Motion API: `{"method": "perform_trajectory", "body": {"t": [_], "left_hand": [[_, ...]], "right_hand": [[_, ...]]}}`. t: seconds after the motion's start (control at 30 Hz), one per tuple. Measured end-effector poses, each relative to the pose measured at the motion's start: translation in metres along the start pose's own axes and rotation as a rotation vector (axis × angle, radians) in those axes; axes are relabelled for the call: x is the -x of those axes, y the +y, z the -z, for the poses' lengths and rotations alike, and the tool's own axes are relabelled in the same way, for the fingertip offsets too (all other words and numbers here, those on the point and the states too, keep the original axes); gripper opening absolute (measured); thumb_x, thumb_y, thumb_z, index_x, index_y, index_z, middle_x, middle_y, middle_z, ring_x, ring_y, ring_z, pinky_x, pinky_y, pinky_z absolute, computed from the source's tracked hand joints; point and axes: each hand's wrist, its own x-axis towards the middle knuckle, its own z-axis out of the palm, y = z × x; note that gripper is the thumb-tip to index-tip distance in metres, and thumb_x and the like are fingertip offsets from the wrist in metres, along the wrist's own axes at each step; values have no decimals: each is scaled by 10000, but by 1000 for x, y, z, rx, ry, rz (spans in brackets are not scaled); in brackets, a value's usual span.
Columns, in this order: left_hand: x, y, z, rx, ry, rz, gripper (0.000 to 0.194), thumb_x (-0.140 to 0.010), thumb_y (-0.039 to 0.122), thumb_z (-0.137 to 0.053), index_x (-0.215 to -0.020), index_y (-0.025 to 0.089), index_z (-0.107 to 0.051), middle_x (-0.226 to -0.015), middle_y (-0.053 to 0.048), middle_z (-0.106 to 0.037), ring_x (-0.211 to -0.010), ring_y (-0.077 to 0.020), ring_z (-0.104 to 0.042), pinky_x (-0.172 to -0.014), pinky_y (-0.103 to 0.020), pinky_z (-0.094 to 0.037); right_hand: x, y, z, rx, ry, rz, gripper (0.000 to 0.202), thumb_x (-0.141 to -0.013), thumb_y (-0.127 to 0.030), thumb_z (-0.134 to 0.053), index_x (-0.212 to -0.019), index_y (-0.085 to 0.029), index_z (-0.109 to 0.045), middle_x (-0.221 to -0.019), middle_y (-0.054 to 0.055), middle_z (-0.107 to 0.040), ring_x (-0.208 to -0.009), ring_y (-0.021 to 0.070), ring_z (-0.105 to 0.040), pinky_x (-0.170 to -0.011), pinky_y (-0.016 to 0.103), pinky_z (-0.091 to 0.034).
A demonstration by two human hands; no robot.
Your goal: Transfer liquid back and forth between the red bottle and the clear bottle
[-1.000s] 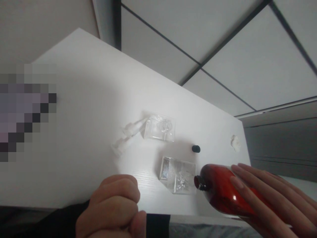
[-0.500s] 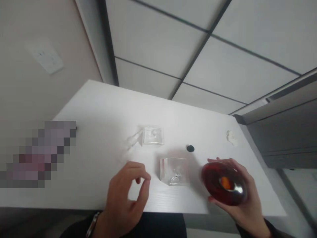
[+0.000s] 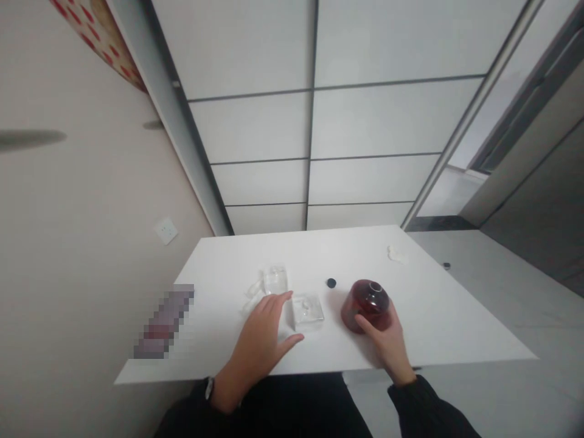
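Note:
My right hand [image 3: 387,337] is wrapped round a dark red glass bottle [image 3: 365,301], whose small round mouth faces up. The bottle is on or just above the white table; I cannot tell which. Thumb and fingers apart, my left hand [image 3: 264,331] reaches beside a clear square box [image 3: 308,313] and holds nothing. Behind that hand is a second clear box [image 3: 275,280], with a crumpled clear wrapper [image 3: 254,295] at its left. A small black cap [image 3: 331,283] lies between the boxes and the bottle.
On the white table [image 3: 438,322], a crumpled white piece [image 3: 395,254] lies at the back right. A pixelated flat item [image 3: 162,322] is at the left edge. White panelled doors [image 3: 264,128] stand behind the table, and a wall with a socket [image 3: 166,230] rises at the left.
My view has tilted up and turned. The bottle has gone from tipped toward me to nearly upright, still in my right hand. My left fingers have opened from a near pinch beside the near box.

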Motion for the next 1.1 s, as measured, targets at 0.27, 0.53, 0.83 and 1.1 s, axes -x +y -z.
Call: {"method": "perform_trajectory", "body": {"t": [0.27,0.53,0.83,1.1], "left_hand": [[-65,33,6,-197,-168,-133,1090,-752,321,-970,-1635,195,-344,-1398,-202,-714,-1435,-411,-573,-1283,-603,-334],[-106,22,8,-263,-215,-126,1009,-829,372,-904,-1642,263,-317,-1333,-141,-750,-1343,-387,-633,-1263,-603,-326],[-154,7,6,-171,-242,-90,708,-956,471,-768,-1550,196,-499,-1347,-131,-707,-1307,-339,-632,-1159,-570,-458],[-134,-54,45,-26,-192,56,753,-1066,462,-563,-1682,170,-245,-1596,-195,-548,-1487,-319,-517,-1269,-501,-360]], "right_hand": [[1,1,-5,-100,-40,41,811,-742,-495,-923,-1428,-221,-589,-1386,142,-675,-1281,362,-647,-1163,581,-475],[2,-1,-6,-141,-57,43,817,-746,-482,-925,-1448,-237,-587,-1427,123,-660,-1345,347,-615,-1218,553,-436],[2,-1,-5,-169,-84,29,807,-764,-463,-929,-1466,-260,-586,-1461,115,-635,-1356,351,-609,-1220,552,-443],[2,4,-2,-187,-93,-16,883,-723,-459,-952,-1499,-261,-578,-1485,120,-632,-1378,370,-599,-1214,571,-455]]}}
